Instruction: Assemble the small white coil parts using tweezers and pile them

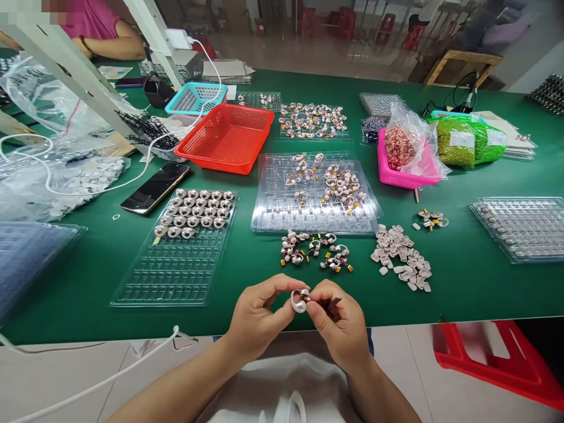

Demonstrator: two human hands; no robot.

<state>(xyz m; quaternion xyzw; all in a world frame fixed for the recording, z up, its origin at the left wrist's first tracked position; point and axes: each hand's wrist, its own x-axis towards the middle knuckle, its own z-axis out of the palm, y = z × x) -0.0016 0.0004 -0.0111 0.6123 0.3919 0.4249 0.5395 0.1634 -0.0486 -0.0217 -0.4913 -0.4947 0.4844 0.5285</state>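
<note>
Just above the table's front edge, my left hand [267, 311] pinches a pearly white clip-on earbud [299, 302] from the left. My right hand [337, 320] is closed on the same earbud from the right, thumb and fingertip at its inner side. Something small and dark [333, 304] shows by the curled fingers of the right hand; I cannot make out what it is. Beyond my hands lie loose earbud parts [294, 248] with orange tabs. To their right spreads a pile of small pale caps [403, 255].
A clear tray [170, 273] at left holds rows of earbuds; a phone [155, 188] lies beside it. Stacked trays [282, 205] carry more parts. Behind are a red basket [229, 147] and a pink basket [409, 176]. A white cable [145, 173] crosses the left. A red stool [497, 364] stands below right.
</note>
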